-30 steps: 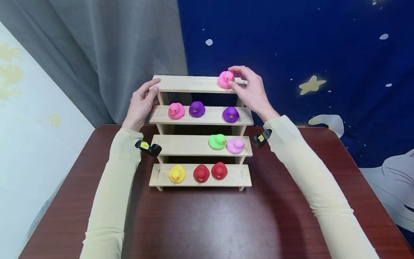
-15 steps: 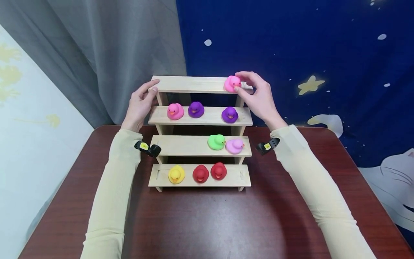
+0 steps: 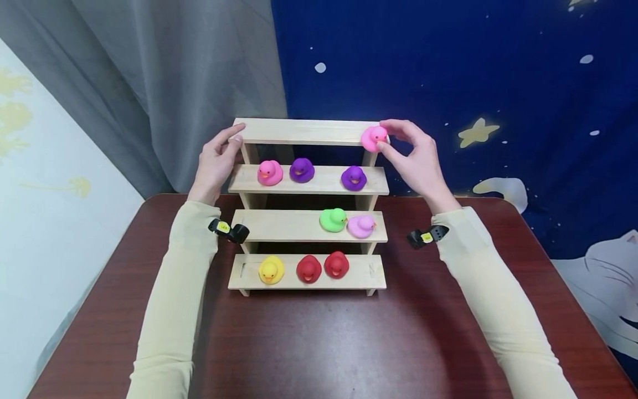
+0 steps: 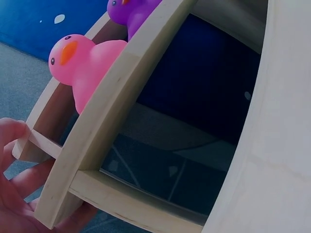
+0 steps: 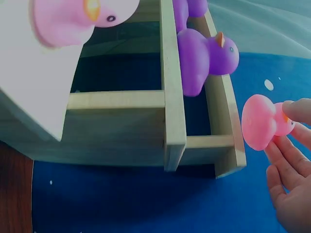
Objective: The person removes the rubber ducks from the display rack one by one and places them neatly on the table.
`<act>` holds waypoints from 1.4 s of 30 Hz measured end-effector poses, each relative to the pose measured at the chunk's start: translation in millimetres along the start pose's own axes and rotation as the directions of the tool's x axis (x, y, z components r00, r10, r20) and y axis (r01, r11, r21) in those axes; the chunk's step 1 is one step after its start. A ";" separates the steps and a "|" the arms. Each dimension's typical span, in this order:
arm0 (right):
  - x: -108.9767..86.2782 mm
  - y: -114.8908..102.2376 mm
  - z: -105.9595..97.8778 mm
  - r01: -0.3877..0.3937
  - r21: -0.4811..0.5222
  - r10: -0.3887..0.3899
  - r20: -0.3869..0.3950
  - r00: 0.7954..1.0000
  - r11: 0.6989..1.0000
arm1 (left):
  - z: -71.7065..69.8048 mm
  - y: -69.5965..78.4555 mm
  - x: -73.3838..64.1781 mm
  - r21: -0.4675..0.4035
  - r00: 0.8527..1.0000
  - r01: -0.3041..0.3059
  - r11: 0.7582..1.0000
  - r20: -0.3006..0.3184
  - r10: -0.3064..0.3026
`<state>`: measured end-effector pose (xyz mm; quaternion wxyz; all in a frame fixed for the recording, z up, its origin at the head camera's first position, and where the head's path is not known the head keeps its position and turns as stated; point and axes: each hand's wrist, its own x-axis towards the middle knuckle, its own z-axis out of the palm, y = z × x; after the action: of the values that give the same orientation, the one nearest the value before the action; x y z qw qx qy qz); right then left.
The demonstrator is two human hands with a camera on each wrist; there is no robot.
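Observation:
Between thumb and fingers, my right hand (image 3: 415,160) pinches a pink rubber duck (image 3: 372,138) at the right end of the top shelf. In the right wrist view that duck (image 5: 258,122) is lifted just off the shelf board. My left hand (image 3: 215,166) grips the left end of the wooden tiered rack (image 3: 294,131), its fingers around the upper boards. On the second tier sit another pink duck (image 3: 269,174) and two purple ducks, one at the left (image 3: 301,170) and one at the right (image 3: 354,178).
The third tier bears a green duck (image 3: 333,220) and a light pink duck (image 3: 361,226). On the bottom tier are a yellow duck (image 3: 271,270) and two red ducks (image 3: 309,269). A dark wooden table (image 3: 309,343) carries the rack, with a blue curtain (image 3: 399,61) behind.
My right hand has moved right and slightly toward me with the pink duck, from over the top shelf to its right end. The left hand stays on the rack.

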<state>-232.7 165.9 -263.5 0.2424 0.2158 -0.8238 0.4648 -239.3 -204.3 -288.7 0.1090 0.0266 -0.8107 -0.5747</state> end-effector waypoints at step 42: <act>-39.4 -2.9 -52.3 -0.088 -0.018 0.085 -0.105 0.991 0.996 | -11.8 -24.4 -32.7 -0.087 0.999 -0.034 0.996 -0.020 0.032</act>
<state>-189.5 215.2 -261.7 0.2671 0.1525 -0.8237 0.4764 -207.0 -217.9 -312.6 0.1270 0.0137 -0.7841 -0.6074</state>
